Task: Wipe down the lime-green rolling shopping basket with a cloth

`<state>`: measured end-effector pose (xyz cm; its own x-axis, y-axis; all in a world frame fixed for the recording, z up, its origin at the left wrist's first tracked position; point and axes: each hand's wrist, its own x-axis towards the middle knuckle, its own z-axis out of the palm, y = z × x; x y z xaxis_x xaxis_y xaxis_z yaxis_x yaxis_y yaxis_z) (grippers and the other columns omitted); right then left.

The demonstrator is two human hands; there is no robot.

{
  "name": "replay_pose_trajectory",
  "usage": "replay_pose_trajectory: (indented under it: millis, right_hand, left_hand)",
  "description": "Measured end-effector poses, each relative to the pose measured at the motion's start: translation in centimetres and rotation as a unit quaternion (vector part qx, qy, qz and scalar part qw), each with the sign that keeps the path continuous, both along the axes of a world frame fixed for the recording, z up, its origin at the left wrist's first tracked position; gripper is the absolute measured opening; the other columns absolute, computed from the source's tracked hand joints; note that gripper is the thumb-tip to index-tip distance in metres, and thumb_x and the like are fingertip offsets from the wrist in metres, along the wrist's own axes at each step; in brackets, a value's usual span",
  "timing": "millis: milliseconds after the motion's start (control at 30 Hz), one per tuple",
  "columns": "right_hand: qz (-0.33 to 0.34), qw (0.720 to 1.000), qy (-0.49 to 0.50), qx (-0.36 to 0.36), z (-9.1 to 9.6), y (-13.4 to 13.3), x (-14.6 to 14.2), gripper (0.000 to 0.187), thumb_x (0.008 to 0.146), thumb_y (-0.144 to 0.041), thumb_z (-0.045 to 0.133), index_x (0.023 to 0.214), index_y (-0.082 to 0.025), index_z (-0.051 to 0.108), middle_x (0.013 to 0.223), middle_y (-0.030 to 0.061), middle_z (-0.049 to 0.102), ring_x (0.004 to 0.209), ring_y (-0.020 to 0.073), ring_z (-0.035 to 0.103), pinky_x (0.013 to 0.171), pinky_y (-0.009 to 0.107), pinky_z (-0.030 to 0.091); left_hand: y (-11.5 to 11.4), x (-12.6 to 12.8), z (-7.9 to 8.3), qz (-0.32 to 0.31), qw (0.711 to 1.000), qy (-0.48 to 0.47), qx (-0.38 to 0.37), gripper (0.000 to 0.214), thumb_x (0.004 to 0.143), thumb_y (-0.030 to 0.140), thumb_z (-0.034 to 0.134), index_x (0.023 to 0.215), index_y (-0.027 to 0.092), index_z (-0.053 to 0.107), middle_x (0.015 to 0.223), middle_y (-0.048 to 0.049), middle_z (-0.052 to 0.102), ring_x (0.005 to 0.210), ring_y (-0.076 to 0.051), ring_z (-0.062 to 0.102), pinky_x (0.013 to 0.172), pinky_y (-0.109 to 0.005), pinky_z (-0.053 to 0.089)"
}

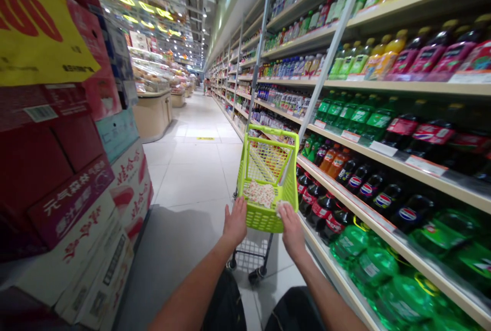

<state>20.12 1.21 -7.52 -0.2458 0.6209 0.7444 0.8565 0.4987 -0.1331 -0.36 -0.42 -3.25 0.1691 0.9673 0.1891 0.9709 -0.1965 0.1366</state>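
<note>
A lime-green shopping trolley point(268, 139) stands in the aisle right in front of me, close to the drinks shelves. My left hand point(235, 222) grips the near rim of its basket, fingers curled over the edge. My right hand point(290, 226) grips the same rim further right, with a small pale scrap under its fingers. A patterned packet point(261, 193) lies inside the basket.
Long shelves point(387, 149) of soda and juice bottles run along the right. Stacked red and white cartons point(72, 203) with a yellow sign point(34, 24) rise on the left. The tiled aisle floor point(192, 167) stretches ahead toward counters point(153, 111).
</note>
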Motion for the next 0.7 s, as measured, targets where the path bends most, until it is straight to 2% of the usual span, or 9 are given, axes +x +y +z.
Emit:
replay_pose_trajectory:
  millis: [67, 100, 233, 300, 367, 533, 600, 700]
  right_hand:
    - [-0.04, 0.999, 0.029, 0.005, 0.2, 0.3, 1.2, 0.065, 0.068, 0.006, 0.03, 0.127, -0.019, 0.042, 0.133, 0.0108, 0.04, 0.127, 0.0224, 0.029, 0.099, 0.048, 0.032]
    - [-0.039, 0.999, 0.037, 0.004, 0.1, 0.5, 0.9, 0.065, 0.067, 0.006, 0.031, 0.127, -0.019, 0.042, 0.133, 0.011, 0.041, 0.127, 0.0225, 0.03, 0.099, 0.048, 0.033]
    - [0.056, 0.998, 0.013, -0.029, -0.3, 1.0, -4.7, 0.069, 0.064, 0.007, 0.032, 0.127, -0.017, 0.043, 0.128, 0.0114, 0.046, 0.126, 0.0205, 0.031, 0.098, 0.043, 0.036]
    - [0.093, 0.995, -0.008, -0.038, -0.3, 1.1, -6.7, 0.068, 0.063, 0.008, 0.032, 0.126, -0.016, 0.044, 0.127, 0.0116, 0.047, 0.126, 0.0203, 0.031, 0.098, 0.043, 0.036]
    - [0.088, 0.995, -0.014, -0.036, -0.1, 1.1, -5.9, 0.066, 0.065, 0.007, 0.032, 0.125, -0.017, 0.045, 0.127, 0.0111, 0.048, 0.125, 0.0204, 0.032, 0.098, 0.044, 0.035]
    - [-0.045, 0.997, 0.05, -0.023, 0.4, 1.6, 0.5, 0.059, 0.07, 0.004, 0.034, 0.124, -0.017, 0.046, 0.128, 0.0123, 0.046, 0.125, 0.023, 0.032, 0.098, 0.048, 0.033]
    - [-0.046, 0.997, 0.06, -0.024, 0.2, 1.8, 0.1, 0.057, 0.071, 0.003, 0.035, 0.123, -0.016, 0.047, 0.127, 0.0131, 0.047, 0.124, 0.0229, 0.034, 0.098, 0.047, 0.034]
    - [0.028, 0.998, 0.04, -0.032, -0.1, 2.0, -4.0, 0.063, 0.068, 0.006, 0.033, 0.126, -0.017, 0.044, 0.127, 0.0119, 0.047, 0.124, 0.0202, 0.034, 0.098, 0.044, 0.036]
  left_hand:
    - [0.1, -0.2, 0.0, 0.002, 1.0, 0.003, -0.004, 0.062, 0.072, 0.005, 0.029, 0.134, 0.01, 0.025, 0.143, -0.0116, 0.02, 0.132, -0.021, 0.017, 0.104, -0.048, 0.019]
    - [0.1, -0.2, -0.1, -0.003, 1.0, 0.005, -0.006, 0.062, 0.072, 0.004, 0.03, 0.134, 0.01, 0.025, 0.144, -0.0115, 0.019, 0.132, -0.02, 0.017, 0.104, -0.048, 0.02]
    - [0.0, 0.0, 0.2, -0.009, 1.0, 0.011, -0.018, 0.064, 0.071, 0.004, 0.031, 0.134, 0.009, 0.024, 0.144, -0.0112, 0.019, 0.132, -0.02, 0.016, 0.104, -0.047, 0.02]
    - [0.0, -0.2, 0.3, -0.029, 0.999, 0.022, -0.018, 0.065, 0.07, 0.003, 0.03, 0.134, 0.01, 0.025, 0.143, -0.01, 0.02, 0.132, -0.019, 0.016, 0.105, -0.047, 0.017]
    - [0.1, -0.6, 0.3, -0.033, 0.999, 0.028, -0.013, 0.067, 0.068, 0.001, 0.03, 0.134, 0.011, 0.026, 0.143, -0.009, 0.021, 0.132, -0.017, 0.015, 0.106, -0.046, 0.015]
    - [0.3, -0.9, -0.7, 0.016, 1.0, 0.013, -0.009, 0.073, 0.065, -0.002, 0.029, 0.136, 0.011, 0.019, 0.143, -0.0092, 0.019, 0.132, -0.017, 0.016, 0.106, -0.045, 0.017]
    - [0.4, -0.7, -1.0, 0.019, 1.0, 0.013, -0.012, 0.075, 0.063, -0.003, 0.03, 0.136, 0.011, 0.018, 0.143, -0.0096, 0.02, 0.132, -0.017, 0.016, 0.106, -0.045, 0.018]
    - [0.4, -0.4, -0.9, 0.028, 0.999, 0.018, -0.012, 0.074, 0.064, -0.003, 0.03, 0.136, 0.012, 0.019, 0.143, -0.0098, 0.021, 0.132, -0.018, 0.018, 0.105, -0.045, 0.02]
